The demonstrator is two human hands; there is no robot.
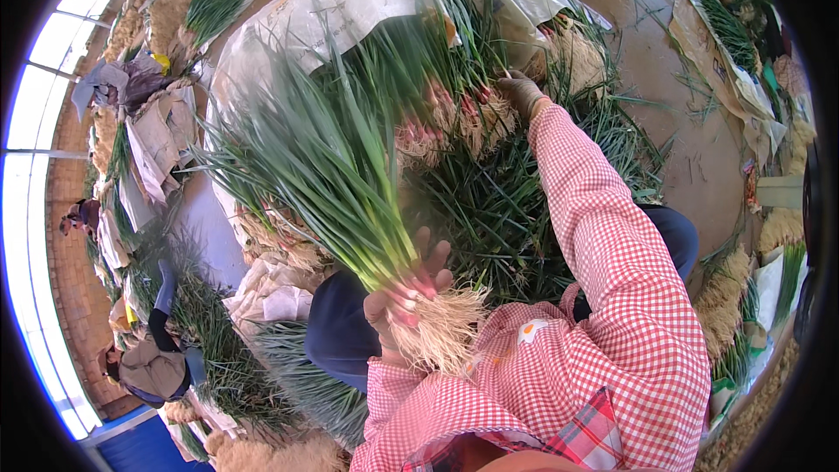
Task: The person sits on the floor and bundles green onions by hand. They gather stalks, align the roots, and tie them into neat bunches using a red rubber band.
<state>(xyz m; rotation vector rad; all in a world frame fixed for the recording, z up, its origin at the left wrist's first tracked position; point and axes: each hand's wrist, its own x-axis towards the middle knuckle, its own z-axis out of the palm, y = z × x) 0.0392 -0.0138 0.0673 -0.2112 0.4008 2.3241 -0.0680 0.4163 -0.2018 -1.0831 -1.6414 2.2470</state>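
My left hand (436,258) holds a thick bunch of green onions (367,210) around the pale pink-white bulbs. Its leaves fan out to the upper left, and the fibrous roots (439,328) hang towards my checked shirt. Reaching forward, my gloved right hand (522,93) pinches a pale onion stalk (505,71) at the right end of a row of onions. The red-tinged bulbs of that row (482,99) lie beside my fingers. A whitish plastic sheet (308,16) partly covers the row's leaves.
Loose green leaves (491,216) pile up between my knees. More onions (308,367) lie at lower left, beside my knee. A co-worker (154,364) sits at far left among bundles. Another wrapped stack (727,72) stands at right across the brown floor (695,144).
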